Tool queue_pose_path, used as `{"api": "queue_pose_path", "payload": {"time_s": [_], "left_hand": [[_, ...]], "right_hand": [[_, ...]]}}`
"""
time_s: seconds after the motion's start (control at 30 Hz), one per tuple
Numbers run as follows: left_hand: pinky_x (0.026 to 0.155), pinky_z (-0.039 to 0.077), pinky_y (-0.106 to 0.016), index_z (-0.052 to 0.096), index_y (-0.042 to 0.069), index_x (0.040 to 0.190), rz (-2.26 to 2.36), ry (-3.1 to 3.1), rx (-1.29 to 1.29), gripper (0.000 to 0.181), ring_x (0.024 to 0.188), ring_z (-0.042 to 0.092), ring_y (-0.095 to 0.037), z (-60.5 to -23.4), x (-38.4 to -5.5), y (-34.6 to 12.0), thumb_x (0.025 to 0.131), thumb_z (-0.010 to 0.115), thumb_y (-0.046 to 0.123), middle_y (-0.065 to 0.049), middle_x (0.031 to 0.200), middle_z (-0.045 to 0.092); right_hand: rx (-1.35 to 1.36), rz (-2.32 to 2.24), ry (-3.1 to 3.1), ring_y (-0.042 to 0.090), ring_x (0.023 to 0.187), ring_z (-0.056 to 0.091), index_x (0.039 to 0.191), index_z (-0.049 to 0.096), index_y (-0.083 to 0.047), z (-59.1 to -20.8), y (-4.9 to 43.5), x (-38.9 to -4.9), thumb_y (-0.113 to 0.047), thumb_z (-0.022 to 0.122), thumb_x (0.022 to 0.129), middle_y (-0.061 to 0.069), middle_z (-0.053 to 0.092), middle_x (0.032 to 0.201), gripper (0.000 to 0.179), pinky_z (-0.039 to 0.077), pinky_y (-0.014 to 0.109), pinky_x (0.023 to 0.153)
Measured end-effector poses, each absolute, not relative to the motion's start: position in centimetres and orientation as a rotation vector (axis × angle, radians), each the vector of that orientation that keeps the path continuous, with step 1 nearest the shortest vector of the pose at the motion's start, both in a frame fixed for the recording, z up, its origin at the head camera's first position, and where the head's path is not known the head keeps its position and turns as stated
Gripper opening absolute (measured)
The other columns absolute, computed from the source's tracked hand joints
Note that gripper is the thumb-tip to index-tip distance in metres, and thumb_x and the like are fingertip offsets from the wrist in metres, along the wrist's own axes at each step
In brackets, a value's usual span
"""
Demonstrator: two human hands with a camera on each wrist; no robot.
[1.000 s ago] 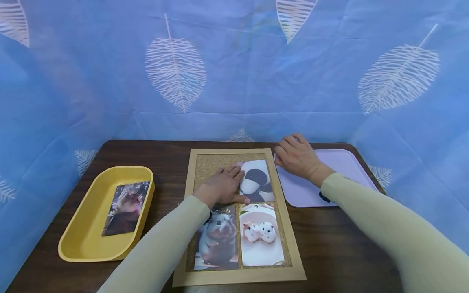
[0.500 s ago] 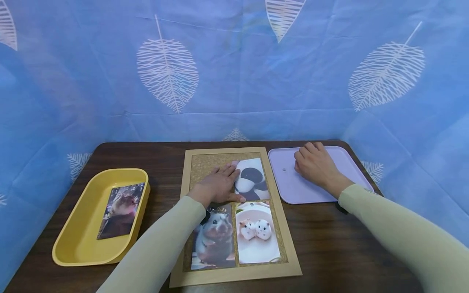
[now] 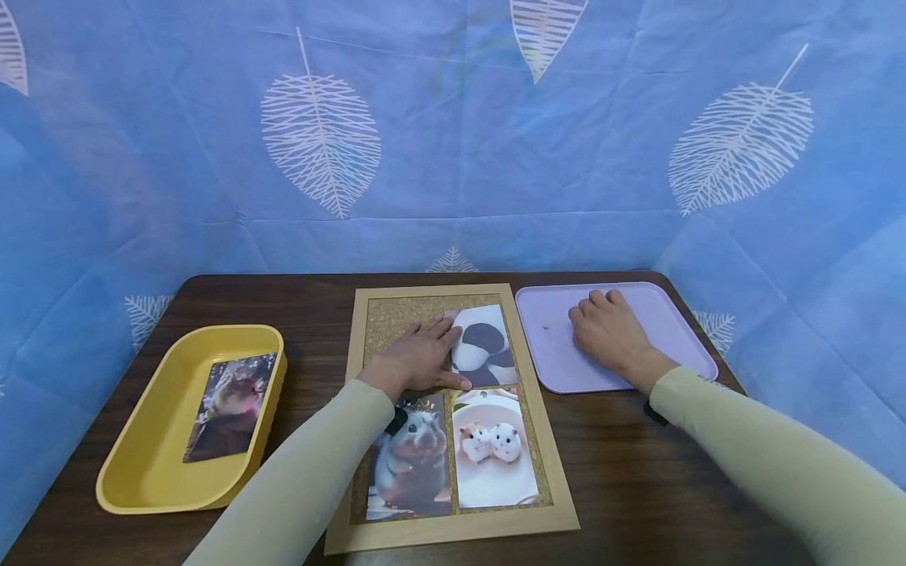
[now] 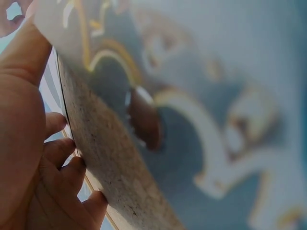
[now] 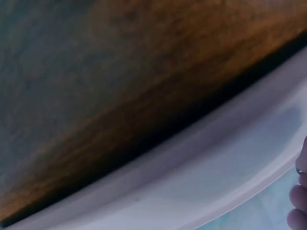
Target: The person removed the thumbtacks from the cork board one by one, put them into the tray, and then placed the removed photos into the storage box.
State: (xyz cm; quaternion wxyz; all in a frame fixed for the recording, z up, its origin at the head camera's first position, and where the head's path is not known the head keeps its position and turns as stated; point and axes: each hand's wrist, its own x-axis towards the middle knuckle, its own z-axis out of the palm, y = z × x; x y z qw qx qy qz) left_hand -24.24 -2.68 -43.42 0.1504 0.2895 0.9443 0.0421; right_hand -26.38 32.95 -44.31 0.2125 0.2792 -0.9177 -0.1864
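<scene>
My left hand (image 3: pixel 414 358) lies with fingers spread on the wood-framed corkboard (image 3: pixel 396 314), its fingertips and thumb on the left side of a photo with black-and-white shapes (image 3: pixel 488 346). Below it are a hamster photo (image 3: pixel 414 464) and a photo of two white figures on a plate (image 3: pixel 495 456), with a small round thumbtack (image 3: pixel 484 395) at its top. The left wrist view shows a shiny thumbtack (image 4: pixel 144 117) in the hamster photo. Over the lilac tray (image 3: pixel 672 314), my right hand (image 3: pixel 612 330) is curled; its fingertips pinch a small shiny thumbtack (image 5: pixel 299 170), mostly hidden.
A small loose tack (image 3: pixel 546 327) lies on the tray, left of my right hand. At the left, a yellow bin (image 3: pixel 156 440) holds another photo (image 3: pixel 232 405). Everything stands on a dark wooden table (image 3: pixel 651 487) with a blue leaf-patterned curtain (image 3: pixel 453 157) behind.
My right hand has moved right from the tray's left edge to over the tray and come slightly nearer, uncovering the loose tack. My left hand stays on the photo. The head view shifted slightly.
</scene>
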Motion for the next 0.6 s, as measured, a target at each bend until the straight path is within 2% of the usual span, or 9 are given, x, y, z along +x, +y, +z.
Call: {"api": "queue_pose_path", "payload": {"time_s": [0.37,0.6], "left_hand": [[0.133,0.014,-0.055,0.021,0.015,0.170,0.102,2.741,0.832,0.102,0.166,0.009,-0.028,-43.6,-24.3,-2.6,0.095,0.053,0.077,-0.007,0.179,0.009],[0.131,0.017,-0.059,0.022,0.014,0.170,0.092,2.768,0.838,0.100,0.165,0.011,-0.029,-43.7,-24.1,-2.5,0.097,0.050,0.077,-0.009,0.179,0.011]], "right_hand": [[0.712,-0.583,-2.653,0.034,0.086,0.057,0.090,0.067,0.000,-44.4,32.6,-26.0,-0.012,0.069,0.099,0.016,0.069,0.086,0.015,0.044,0.049,0.080],[0.649,-0.477,-2.634,0.035,0.084,0.056,0.086,0.066,-0.001,-44.4,31.9,-25.6,-0.020,0.073,0.094,0.016,0.068,0.083,0.022,0.044,0.051,0.080]]}}
